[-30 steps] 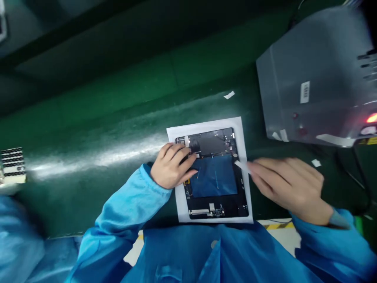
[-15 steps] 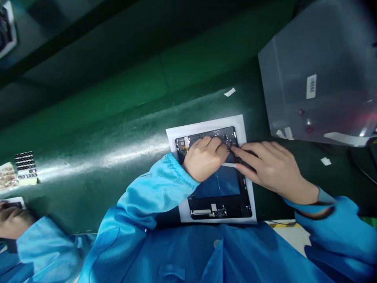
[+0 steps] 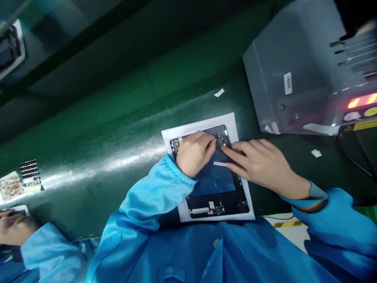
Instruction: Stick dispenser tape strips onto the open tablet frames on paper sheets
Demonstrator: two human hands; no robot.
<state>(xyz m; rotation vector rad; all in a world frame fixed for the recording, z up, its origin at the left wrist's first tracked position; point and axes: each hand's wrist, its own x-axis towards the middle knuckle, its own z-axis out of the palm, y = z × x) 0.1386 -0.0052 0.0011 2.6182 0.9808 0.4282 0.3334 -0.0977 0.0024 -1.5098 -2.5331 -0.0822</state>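
Right hand (image 3: 259,165) newly on tablet (image 3: 218,186) beside left hand (image 3: 193,153); glossy green bench (image 3: 103,153).

Dim overhead light is falling on the green conveyor belt (image 3: 97,129) and laying a pale streak of glare across it. A red display (image 3: 361,101) is glowing on the grey machine (image 3: 294,59). The opened tablet (image 3: 216,184) at the centre is showing sharp, while the frame's edges are blurring and bending and the top is sinking into darkness.

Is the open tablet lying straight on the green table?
No, the tablet lies on a white sheet, which lies on the green table.
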